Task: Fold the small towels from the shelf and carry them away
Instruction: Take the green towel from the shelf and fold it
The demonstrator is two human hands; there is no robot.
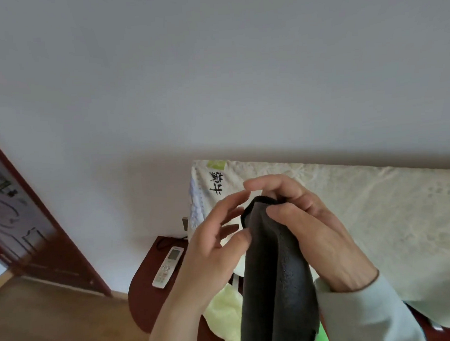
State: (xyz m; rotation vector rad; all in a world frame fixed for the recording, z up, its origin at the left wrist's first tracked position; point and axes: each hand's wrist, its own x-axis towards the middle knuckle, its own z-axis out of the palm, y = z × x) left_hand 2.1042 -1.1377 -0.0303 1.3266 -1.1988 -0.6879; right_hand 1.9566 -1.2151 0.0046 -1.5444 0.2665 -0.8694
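Note:
A dark grey small towel [275, 284] hangs down in front of me, doubled lengthwise. My right hand [309, 226] pinches its top edge between thumb and fingers. My left hand [216, 243] is beside the towel's upper left edge, thumb touching the cloth and fingers spread and relaxed, not closed on it. Below the hands lies a pale yellow towel [222, 314] on the dark wooden surface, and a strip of bright green cloth [321, 339] shows at the bottom edge.
A cream cloth with black characters [375, 215] covers a large item against the white wall. A white remote control [168, 265] lies on the dark red wooden stand [146, 289]. A dark wooden door frame [45, 219] stands at the left over wood floor.

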